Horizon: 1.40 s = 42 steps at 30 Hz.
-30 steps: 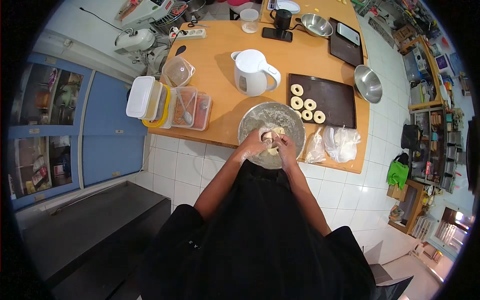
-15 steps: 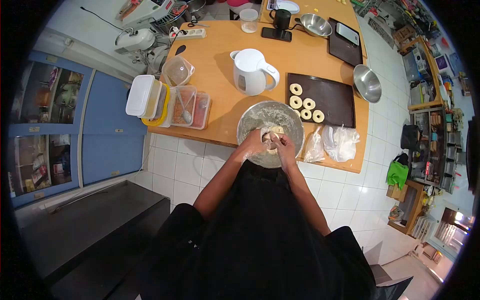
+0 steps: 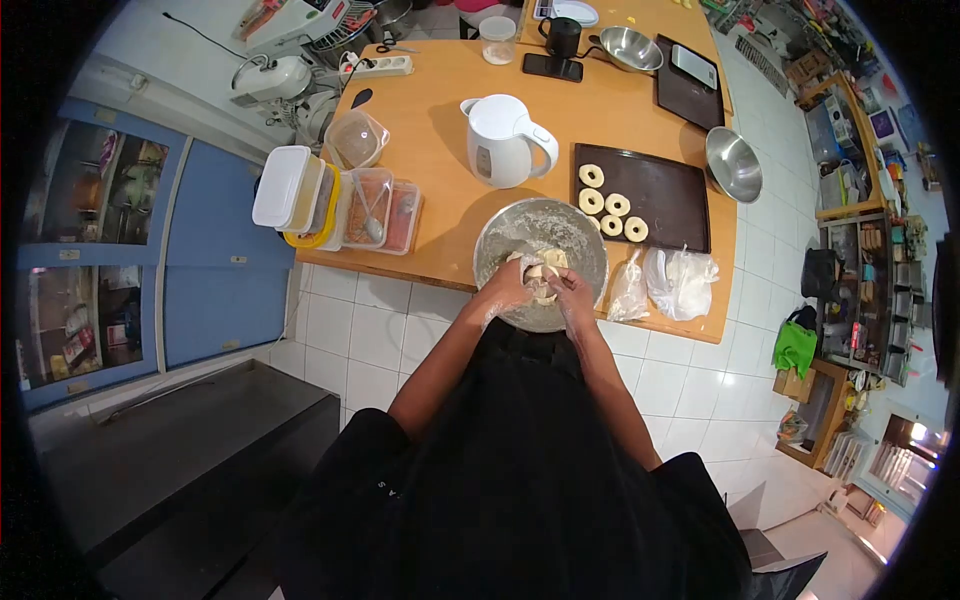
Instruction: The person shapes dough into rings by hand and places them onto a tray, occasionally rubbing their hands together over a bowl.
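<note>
Both hands are over the round floury steel mixing bowl [image 3: 520, 215], which sits at the near edge of the orange-brown wooden bench [image 3: 440, 190]. Left hand [image 3: 508, 290] and right hand [image 3: 573, 291] are both dusted with flour, fingers curled in and clamped on a pale lump of dough [image 3: 541, 273] held between them, just above the bowl's 6 o'clock rim. More pale dough bits lie inside the bowl under the hands (too small to count). The person's black sleeves and apron fill the lower part of the view.

Around the bowl:
- At 11 o'clock, near it, is a white plastic electric kettle [image 3: 500, 142], upright with its lid shut.
- At 2 o'clock, just beside it, is a dark rectangular baking tray [image 3: 670, 195] with four ring-shaped raw dough pieces [image 3: 612, 208] clustered at its near-left end.
- At 3 o'clock, touching or nearly touching, are two clear plastic bags with white powder [image 3: 672, 285].
- At 9 o'clock, apart from the bowl, are clear plastic tubs [image 3: 380, 215], one with a metal spoon in it, and beside them a white-lidded container with a yellow rim [image 3: 288, 192] at the bench edge.
- At 1 o'clock, past the tray, is an empty shiny steel bowl [image 3: 733, 165], tilted.
- At 12 o'clock, at the far end of the bench, are a black phone [image 3: 552, 67] lying flat and a black mug [image 3: 563, 37].
</note>
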Each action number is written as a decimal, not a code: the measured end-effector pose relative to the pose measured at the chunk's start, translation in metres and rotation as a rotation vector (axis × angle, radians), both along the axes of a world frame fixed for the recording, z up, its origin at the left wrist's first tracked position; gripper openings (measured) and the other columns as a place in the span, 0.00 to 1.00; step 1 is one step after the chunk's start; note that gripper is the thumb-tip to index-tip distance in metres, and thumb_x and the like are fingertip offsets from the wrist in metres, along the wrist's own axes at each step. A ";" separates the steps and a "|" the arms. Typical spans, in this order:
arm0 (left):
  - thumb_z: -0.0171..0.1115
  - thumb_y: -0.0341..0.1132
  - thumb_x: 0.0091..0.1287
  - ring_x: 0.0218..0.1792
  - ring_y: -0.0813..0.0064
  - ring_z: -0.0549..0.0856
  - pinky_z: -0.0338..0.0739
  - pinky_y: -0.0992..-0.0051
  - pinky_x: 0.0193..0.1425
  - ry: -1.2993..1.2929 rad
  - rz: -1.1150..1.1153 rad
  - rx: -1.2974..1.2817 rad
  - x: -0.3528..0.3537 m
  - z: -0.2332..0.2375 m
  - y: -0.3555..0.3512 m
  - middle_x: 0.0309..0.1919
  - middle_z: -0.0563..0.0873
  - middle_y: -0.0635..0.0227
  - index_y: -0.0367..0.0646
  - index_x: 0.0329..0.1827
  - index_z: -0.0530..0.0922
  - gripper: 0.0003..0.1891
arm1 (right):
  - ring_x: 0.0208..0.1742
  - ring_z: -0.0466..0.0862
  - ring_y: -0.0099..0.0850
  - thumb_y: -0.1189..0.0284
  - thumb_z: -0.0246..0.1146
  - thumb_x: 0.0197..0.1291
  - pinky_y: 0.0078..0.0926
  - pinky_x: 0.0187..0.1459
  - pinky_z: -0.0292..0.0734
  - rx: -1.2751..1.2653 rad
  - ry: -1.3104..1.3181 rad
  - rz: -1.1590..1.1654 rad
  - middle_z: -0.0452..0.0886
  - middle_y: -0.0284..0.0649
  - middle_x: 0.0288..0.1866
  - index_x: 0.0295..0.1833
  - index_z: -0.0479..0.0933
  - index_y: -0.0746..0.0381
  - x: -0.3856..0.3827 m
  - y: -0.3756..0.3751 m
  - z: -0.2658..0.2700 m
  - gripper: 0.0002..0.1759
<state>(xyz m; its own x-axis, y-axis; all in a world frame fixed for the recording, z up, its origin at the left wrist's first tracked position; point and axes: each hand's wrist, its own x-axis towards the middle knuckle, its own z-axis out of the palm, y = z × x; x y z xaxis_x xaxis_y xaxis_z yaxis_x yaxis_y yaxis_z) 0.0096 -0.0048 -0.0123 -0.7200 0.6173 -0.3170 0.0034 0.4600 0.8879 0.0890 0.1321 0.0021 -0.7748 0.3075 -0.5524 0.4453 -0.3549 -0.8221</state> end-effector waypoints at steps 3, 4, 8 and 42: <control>0.61 0.28 0.60 0.44 0.74 0.81 0.75 0.73 0.49 -0.061 0.034 0.007 0.000 0.010 0.000 0.44 0.84 0.58 0.33 0.56 0.75 0.20 | 0.35 0.78 0.19 0.65 0.66 0.62 0.18 0.40 0.72 -0.064 0.003 -0.048 0.83 0.31 0.36 0.46 0.80 0.63 0.001 0.002 -0.010 0.13; 0.61 0.28 0.60 0.44 0.74 0.81 0.75 0.73 0.49 -0.066 0.027 0.017 -0.001 0.012 -0.001 0.44 0.84 0.58 0.32 0.56 0.75 0.20 | 0.35 0.78 0.19 0.65 0.66 0.61 0.18 0.39 0.72 -0.100 -0.012 -0.053 0.83 0.31 0.36 0.46 0.80 0.63 0.002 0.003 -0.015 0.13; 0.61 0.28 0.60 0.43 0.75 0.81 0.76 0.74 0.47 -0.284 0.052 0.053 -0.002 0.012 -0.002 0.44 0.84 0.58 0.32 0.56 0.75 0.20 | 0.34 0.78 0.18 0.65 0.66 0.61 0.17 0.38 0.72 -0.107 -0.019 -0.067 0.82 0.31 0.36 0.45 0.80 0.62 0.004 -0.001 -0.007 0.13; 0.65 0.31 0.57 0.41 0.70 0.83 0.76 0.70 0.48 0.051 -0.034 -0.099 -0.004 0.009 0.012 0.41 0.85 0.55 0.36 0.51 0.78 0.19 | 0.37 0.79 0.20 0.63 0.65 0.63 0.19 0.41 0.73 0.081 0.012 0.066 0.83 0.34 0.36 0.43 0.80 0.65 0.002 0.007 -0.009 0.15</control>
<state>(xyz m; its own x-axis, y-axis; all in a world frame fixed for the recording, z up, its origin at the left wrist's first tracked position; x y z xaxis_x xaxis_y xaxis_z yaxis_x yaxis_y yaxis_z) 0.0056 0.0077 -0.0035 -0.7158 0.6095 -0.3409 0.0646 0.5438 0.8367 0.0915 0.1387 -0.0065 -0.8014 0.2986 -0.5183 0.4554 -0.2574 -0.8523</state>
